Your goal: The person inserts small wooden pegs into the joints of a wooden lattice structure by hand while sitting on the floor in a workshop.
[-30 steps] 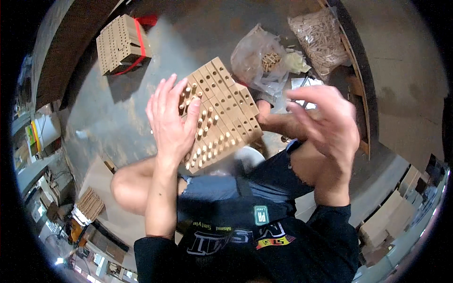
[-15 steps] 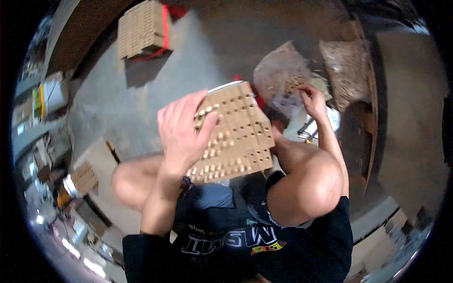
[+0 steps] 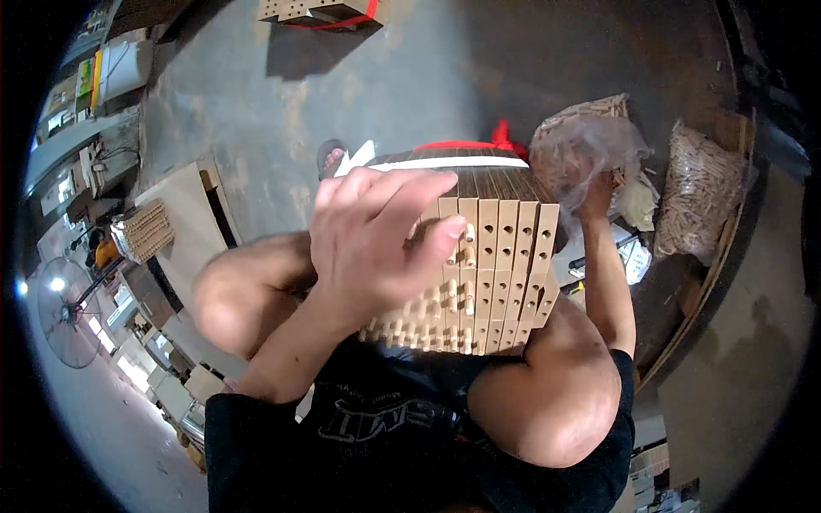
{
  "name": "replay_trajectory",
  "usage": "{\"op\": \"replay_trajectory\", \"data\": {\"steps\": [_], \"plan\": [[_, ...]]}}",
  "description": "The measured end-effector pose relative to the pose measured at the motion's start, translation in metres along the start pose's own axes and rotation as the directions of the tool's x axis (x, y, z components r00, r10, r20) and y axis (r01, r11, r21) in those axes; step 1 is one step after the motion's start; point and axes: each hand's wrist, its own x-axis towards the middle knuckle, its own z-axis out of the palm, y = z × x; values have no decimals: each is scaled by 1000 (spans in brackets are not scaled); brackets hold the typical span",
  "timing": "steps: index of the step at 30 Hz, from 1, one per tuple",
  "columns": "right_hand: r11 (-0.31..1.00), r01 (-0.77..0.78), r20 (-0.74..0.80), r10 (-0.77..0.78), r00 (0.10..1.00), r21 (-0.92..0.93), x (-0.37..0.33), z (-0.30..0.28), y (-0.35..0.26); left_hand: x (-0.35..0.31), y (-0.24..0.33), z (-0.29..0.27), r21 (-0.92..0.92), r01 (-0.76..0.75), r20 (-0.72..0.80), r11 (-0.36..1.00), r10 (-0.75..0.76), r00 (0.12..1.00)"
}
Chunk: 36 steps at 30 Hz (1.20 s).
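Between the bent knees (image 3: pixel 547 402), a stack of brown boards (image 3: pixel 515 278) is held with its drilled end face turned up toward the head. Across the left part of that face the left hand (image 3: pixel 363 244) is laid, its fingers stretched out and its thumb parted from them. Rows of pale wooden dowels (image 3: pixel 445 295) are seen standing out of the boards beside and below this hand, while dark open holes (image 3: pixel 509 250) are shown along the right side. By the far edge of the stack, a white strip (image 3: pixel 462 162) is stretched, and red material (image 3: pixel 505 141) is seen just beyond it.

Past the right knee, the right hand (image 3: pixel 596 192) is reached into a clear plastic bag (image 3: pixel 590 137) in which more dowels are held. Its fingers are covered by the plastic, so whether they are spread or pinching something cannot be told. Farther right, a fuller bag of dowels (image 3: pixel 697 188) is placed. On the grey floor (image 3: pixel 385 85), another drilled stack (image 3: pixel 312 12) is cut off by the upper edge.
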Motion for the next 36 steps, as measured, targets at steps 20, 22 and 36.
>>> {"op": "replay_trajectory", "data": {"steps": [20, 22, 36], "plan": [[-429, -231, 480, 677, 558, 873, 20, -267, -52, -10, 0, -7, -294, -1, -173, 956, -52, 984], [-455, -48, 364, 641, 675, 889, 6, -337, -71, -12, 9, -17, -500, 69, -133, 863, -155, 979], [680, 161, -260, 46, 964, 716, 11, -408, -341, -57, 98, -29, -687, 361, 531, -631, -96, 842]]}}
